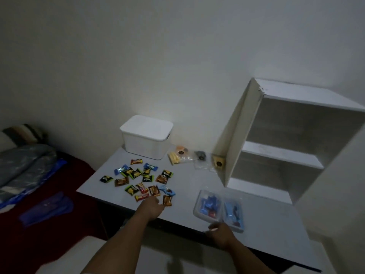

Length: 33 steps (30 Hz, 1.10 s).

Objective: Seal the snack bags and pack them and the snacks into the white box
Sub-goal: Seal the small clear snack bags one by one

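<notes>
Your left hand (152, 207) reaches over the near edge of the pale table (266, 220), its fingers curled loosely down among the nearest sweets; the blur keeps you from telling whether it has hold of any, though its fingertips sit right against a red-and-yellow wrapper (141, 197) and just beside a brown one (167, 200). Your right hand (222, 233) rests at the table's front edge, fingers bent, touching the near rim of a clear plastic tray (219, 209); whether it grips the rim or only lies against it cannot be told. That tray has two compartments holding blue and red wrapped pieces.

The scattered snacks (138, 177) lie spread on the left half of the table, in blue, green, black, brown and orange wrappers, none of them in a container. Behind them, against the wall, stands the white box (146, 138) with its lid on. Just right of the box lie the snack bags (180, 156), clear pouches with yellow sticks and an orange round piece in them, and beside those a further clear bag (200, 158) with something dark inside. A white shelf unit (276, 153) stands on the right of the table. To the left, off the table, a bed with a grey blanket (23, 161) is in view
</notes>
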### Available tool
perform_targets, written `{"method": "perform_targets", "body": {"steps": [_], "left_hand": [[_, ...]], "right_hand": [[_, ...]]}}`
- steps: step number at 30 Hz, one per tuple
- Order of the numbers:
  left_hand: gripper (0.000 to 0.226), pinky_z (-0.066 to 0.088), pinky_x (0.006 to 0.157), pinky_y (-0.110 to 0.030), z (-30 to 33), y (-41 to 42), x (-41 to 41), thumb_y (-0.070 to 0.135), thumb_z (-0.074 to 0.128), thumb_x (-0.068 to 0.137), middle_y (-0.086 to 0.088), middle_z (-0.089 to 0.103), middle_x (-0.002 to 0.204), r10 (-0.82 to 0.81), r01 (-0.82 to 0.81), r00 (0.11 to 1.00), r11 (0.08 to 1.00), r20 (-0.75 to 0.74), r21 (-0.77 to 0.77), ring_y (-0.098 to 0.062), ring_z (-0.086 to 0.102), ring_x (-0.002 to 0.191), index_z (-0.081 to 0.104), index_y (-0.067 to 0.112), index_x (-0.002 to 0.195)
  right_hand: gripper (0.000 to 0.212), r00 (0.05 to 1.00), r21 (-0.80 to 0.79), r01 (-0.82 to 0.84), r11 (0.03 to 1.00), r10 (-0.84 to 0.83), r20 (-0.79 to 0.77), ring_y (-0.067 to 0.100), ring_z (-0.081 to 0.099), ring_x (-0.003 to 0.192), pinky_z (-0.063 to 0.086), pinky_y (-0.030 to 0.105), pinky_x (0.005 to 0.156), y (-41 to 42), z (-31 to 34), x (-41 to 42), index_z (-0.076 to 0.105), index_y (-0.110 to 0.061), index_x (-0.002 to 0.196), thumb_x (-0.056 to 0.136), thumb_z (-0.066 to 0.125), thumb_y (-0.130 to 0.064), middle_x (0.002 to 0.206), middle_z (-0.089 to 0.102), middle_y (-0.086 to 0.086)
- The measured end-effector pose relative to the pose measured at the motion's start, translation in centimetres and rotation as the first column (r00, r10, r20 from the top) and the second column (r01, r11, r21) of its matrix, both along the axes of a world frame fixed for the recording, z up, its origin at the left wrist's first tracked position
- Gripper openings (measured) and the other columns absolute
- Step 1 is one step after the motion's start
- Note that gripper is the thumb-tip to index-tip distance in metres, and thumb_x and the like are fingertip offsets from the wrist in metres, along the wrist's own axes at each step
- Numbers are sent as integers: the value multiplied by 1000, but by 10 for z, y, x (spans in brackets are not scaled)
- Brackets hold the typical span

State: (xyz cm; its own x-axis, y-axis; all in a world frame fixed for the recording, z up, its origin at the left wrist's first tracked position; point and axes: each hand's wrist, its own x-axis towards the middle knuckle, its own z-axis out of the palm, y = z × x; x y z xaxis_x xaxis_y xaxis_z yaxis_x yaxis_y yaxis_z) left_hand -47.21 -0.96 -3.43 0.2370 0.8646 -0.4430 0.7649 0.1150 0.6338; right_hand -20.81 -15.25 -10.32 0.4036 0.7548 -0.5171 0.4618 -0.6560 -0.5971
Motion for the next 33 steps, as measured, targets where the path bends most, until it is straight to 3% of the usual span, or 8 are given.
{"method": "perform_targets", "body": {"steps": [4,11,16,19,22,26,30,33], "left_hand": [[52,42,107,-33,-6,27,-11,32,63,95,-14,52,147,1,-1,1000,1000,20,-8,-29,51,132,53,11,141],[35,48,96,-32,-21,89,6,29,66,91,-10,66,124,-48,50,998,998,40,-34,-27,61,116,66,13,121],[32,58,81,-34,-50,166,33,32,73,83,-9,71,112,-106,107,993,994,43,-32,-19,69,90,67,18,111],[29,56,69,-27,-62,225,68,22,85,67,-9,74,92,-144,144,990,989,4,35,-16,64,69,74,13,92],[22,56,64,-29,-83,285,107,16,81,69,-14,74,93,-224,224,974,974,-14,44,-29,71,76,76,5,87],[37,43,87,-30,-88,346,159,26,65,92,2,52,114,-147,149,987,988,62,-38,-29,59,108,54,18,126],[35,52,80,-41,-160,419,191,40,62,71,-5,62,88,-54,62,996,990,72,-126,-29,63,86,57,13,93],[68,52,93,-44,-165,445,209,36,63,72,-17,58,123,42,-39,999,992,22,-119,-39,59,116,50,4,130]], "right_hand": [[34,1000,44,0,999,-1,10,17,63,105,50,28,90,32,3,-16,66,-18,114,86,77,-34,117,64,4],[7,992,92,125,988,-123,-23,10,56,65,44,26,62,102,-13,5,70,-22,85,91,71,-20,73,61,-4],[20,967,188,256,948,-253,-37,18,68,80,56,36,83,189,-41,26,71,-24,71,88,70,-13,76,72,-1],[18,953,215,302,929,-296,-62,20,66,72,58,41,80,250,-54,43,71,-20,70,88,69,-19,70,71,0],[17,957,217,290,932,-282,-71,19,65,74,53,32,75,316,-46,61,72,-19,77,92,65,-19,73,70,1],[19,948,223,317,922,-317,-34,22,70,89,52,29,81,407,-47,101,77,-14,97,96,62,-24,94,77,6],[25,936,258,314,914,-344,78,30,70,98,56,36,85,479,-51,134,72,-13,114,94,62,-23,107,75,11],[22,952,217,269,939,-293,90,30,69,100,51,31,82,513,-59,145,73,-14,112,94,65,-23,107,75,12]]}}
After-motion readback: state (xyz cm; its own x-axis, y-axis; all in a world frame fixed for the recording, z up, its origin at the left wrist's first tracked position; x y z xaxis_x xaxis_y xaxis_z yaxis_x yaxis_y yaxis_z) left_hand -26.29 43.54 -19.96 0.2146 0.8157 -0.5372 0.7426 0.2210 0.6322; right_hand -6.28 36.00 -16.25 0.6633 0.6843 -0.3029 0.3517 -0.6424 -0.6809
